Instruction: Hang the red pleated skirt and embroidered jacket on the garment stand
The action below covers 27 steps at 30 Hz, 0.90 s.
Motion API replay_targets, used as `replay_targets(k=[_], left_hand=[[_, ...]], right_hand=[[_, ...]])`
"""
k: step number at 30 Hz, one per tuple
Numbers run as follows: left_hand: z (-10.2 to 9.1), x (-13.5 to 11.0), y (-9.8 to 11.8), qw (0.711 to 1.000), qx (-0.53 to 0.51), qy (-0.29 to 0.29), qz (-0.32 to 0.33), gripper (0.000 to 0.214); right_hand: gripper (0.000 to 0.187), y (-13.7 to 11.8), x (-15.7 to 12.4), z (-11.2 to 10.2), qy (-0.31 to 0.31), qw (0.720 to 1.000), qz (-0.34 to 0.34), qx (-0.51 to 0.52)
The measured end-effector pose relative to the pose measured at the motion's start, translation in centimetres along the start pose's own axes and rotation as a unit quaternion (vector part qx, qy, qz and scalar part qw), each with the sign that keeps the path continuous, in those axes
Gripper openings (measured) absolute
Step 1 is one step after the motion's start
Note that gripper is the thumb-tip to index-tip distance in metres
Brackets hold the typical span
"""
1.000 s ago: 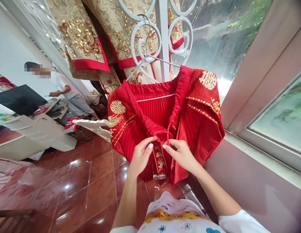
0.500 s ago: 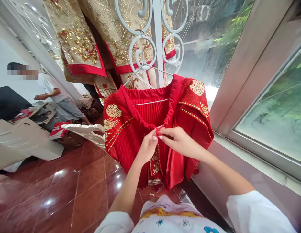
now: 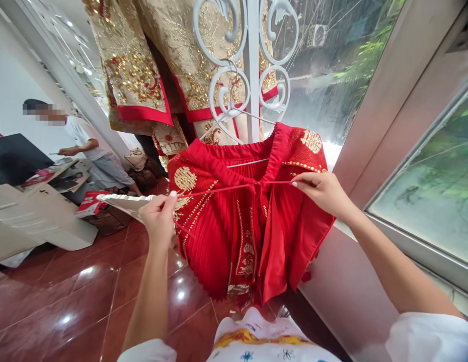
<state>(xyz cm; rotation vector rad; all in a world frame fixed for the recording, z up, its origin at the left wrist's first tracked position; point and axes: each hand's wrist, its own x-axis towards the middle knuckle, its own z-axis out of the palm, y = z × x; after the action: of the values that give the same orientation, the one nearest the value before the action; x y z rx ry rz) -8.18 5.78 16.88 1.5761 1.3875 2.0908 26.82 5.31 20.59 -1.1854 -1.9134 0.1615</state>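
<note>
A red pleated skirt (image 3: 215, 251) with gold embroidery hangs in front of me on a thin wire hanger (image 3: 252, 115). Its waistband is gathered, and a narrow red drawstring (image 3: 226, 189) comes out at the front. My left hand (image 3: 160, 213) is closed round one end of the drawstring, out to the left, with a loose tail dangling below the fist. On the other side my right hand (image 3: 319, 191) pinches the other end between thumb and fingers. The string runs taut between both hands across the skirt's waist.
White scrolled metalwork (image 3: 252, 60) carries the hanger. Behind it hang gold beaded garments (image 3: 136, 75) with red trim. A window frame (image 3: 377, 100) stands at right. To the left are a white desk (image 3: 41, 216), a white slatted chair back (image 3: 124, 203) and a person (image 3: 86, 146).
My hands were together at the front of the waistband. They have moved apart, left and right, drawing the string out straight and tight, and the waistband opening looks narrower.
</note>
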Motion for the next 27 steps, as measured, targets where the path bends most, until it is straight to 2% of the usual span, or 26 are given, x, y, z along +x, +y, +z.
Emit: replay_targets(k=[2, 3, 4, 6, 8, 9, 10, 12, 16, 19, 21, 24, 27], left_hand=[[-0.3, 0.6, 0.3, 1.000, -0.020, 0.001, 0.021, 0.034], [-0.2, 0.7, 0.7, 0.998, -0.059, -0.026, 0.006, 0.034], [0.0, 0.6, 1.1, 0.991, -0.103, -0.077, -0.022, 0.035], [0.7, 0.4, 2.1, 0.951, -0.156, -0.247, -0.104, 0.034], [1.8, 0.2, 2.8, 0.894, -0.125, -0.403, -0.151, 0.025], [2.5, 0.0, 3.0, 0.881, -0.094, -0.439, -0.151, 0.019], [3.5, -0.3, 3.2, 0.883, -0.066, -0.443, -0.142, 0.016], [5.7, -1.1, 3.2, 0.909, -0.030, -0.398, -0.122, 0.018], [10.8, -3.5, 2.1, 0.941, -0.031, -0.314, -0.126, 0.022], [13.4, -4.8, 0.8, 0.959, -0.039, -0.255, -0.115, 0.024], [14.1, -5.1, 0.1, 0.959, -0.055, -0.249, -0.123, 0.022], [13.9, -4.8, -0.4, 0.955, -0.067, -0.254, -0.138, 0.013], [12.9, -4.2, -0.1, 0.963, -0.021, -0.246, -0.111, 0.011]], right_hand=[[0.017, -0.2, 0.6, -0.1, -0.004, 1.000, -0.022, -0.001], [0.016, -0.7, 0.8, 0.1, -0.018, 0.999, -0.036, 0.016], [0.015, -1.1, 0.9, 0.5, -0.032, 0.998, -0.047, 0.041], [0.015, -2.0, 1.2, 1.2, -0.062, 0.992, -0.046, 0.096], [0.016, -2.3, 1.5, 1.9, -0.086, 0.987, -0.019, 0.132], [0.014, -2.3, 1.7, 2.2, -0.099, 0.985, -0.002, 0.138], [0.012, -2.1, 1.9, 2.4, -0.110, 0.985, 0.012, 0.136], [0.009, -1.7, 2.4, 3.0, -0.116, 0.985, 0.031, 0.124], [0.013, -1.1, 3.3, 4.4, -0.115, 0.982, 0.053, 0.143], [0.012, -1.3, 4.0, 5.0, -0.104, 0.979, 0.092, 0.147], [0.011, -1.6, 4.5, 5.2, -0.098, 0.980, 0.110, 0.133], [0.019, -1.9, 5.2, 5.7, -0.089, 0.981, 0.126, 0.115], [0.021, -2.1, 5.7, 6.6, -0.073, 0.963, 0.183, 0.183]])
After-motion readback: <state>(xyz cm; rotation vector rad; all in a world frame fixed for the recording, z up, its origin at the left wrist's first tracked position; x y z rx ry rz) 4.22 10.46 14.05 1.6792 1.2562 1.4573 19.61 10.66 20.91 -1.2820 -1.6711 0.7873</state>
